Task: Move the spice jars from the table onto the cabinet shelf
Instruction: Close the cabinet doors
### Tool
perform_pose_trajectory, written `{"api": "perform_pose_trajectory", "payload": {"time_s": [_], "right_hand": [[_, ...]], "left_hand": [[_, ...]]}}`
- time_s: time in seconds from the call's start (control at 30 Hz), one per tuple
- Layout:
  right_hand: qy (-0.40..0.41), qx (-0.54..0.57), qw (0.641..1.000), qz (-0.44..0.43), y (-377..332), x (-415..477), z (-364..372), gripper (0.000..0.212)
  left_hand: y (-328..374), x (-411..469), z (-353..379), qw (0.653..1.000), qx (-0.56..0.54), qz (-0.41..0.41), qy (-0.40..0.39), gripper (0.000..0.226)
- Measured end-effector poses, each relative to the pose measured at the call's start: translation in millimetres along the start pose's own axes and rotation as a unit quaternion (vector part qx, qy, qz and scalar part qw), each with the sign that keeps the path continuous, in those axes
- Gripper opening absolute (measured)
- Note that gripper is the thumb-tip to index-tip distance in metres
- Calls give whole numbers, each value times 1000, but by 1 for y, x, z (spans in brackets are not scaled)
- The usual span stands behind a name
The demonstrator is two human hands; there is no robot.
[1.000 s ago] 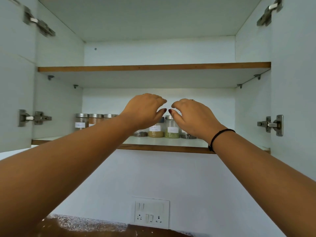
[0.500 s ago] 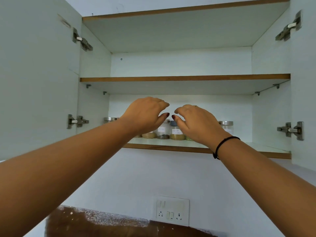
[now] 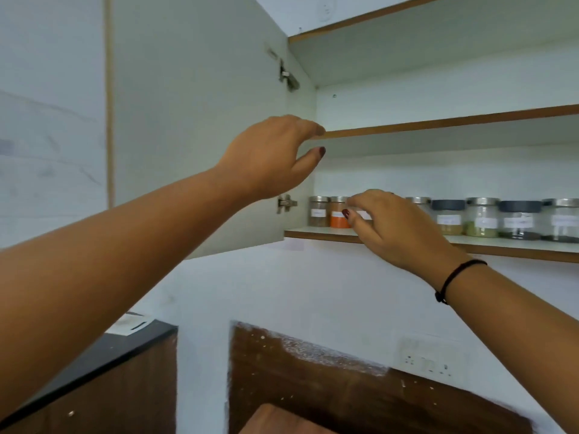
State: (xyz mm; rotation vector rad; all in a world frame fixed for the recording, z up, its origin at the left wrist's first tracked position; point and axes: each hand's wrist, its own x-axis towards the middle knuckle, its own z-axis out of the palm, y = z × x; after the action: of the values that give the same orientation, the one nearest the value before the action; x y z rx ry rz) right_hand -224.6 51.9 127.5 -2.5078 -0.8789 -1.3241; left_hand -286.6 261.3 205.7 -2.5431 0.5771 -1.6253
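Observation:
Several labelled spice jars [image 3: 481,221] stand in a row on the lower cabinet shelf [image 3: 316,234], some with steel lids and some with dark lids. An orange-filled jar [image 3: 337,213] sits near the left end. My right hand [image 3: 390,227] is raised in front of the row, fingers curled, covering a jar or two behind it; whether it holds one I cannot tell. My left hand [image 3: 272,156] is up near the open left cabinet door [image 3: 200,120], fingers spread and holding nothing.
An upper shelf [image 3: 451,123] runs above the jars with nothing visible on it. Door hinges [image 3: 286,203] sit on the left door. Below are a white wall with a switch plate [image 3: 427,361], a dark counter edge [image 3: 94,358] and brown wood panels.
The view has swung left, putting the cabinet to the right. My left hand has risen and moved off toward the left door. My right hand has stayed in front of the jars.

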Motion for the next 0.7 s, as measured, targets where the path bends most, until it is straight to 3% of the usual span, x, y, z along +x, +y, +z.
{"api": "perform_pose_trajectory", "payload": {"time_s": [0.3,0.47,0.57,0.7], "right_hand": [[3,89,993,-74,-97,24,36,42],[31,198,975,-95,-127,23,51,41],[50,193,972,-127,-142,16,64,39],[66,242,959,-128,-168,9,82,38]], "left_hand": [[-45,-53,-25,998,28,-63,-7,46],[-54,-111,-40,988,-11,-140,58,42],[-55,-144,-35,973,-54,-211,72,41],[-54,-163,-33,945,-114,-270,148,32]]}}
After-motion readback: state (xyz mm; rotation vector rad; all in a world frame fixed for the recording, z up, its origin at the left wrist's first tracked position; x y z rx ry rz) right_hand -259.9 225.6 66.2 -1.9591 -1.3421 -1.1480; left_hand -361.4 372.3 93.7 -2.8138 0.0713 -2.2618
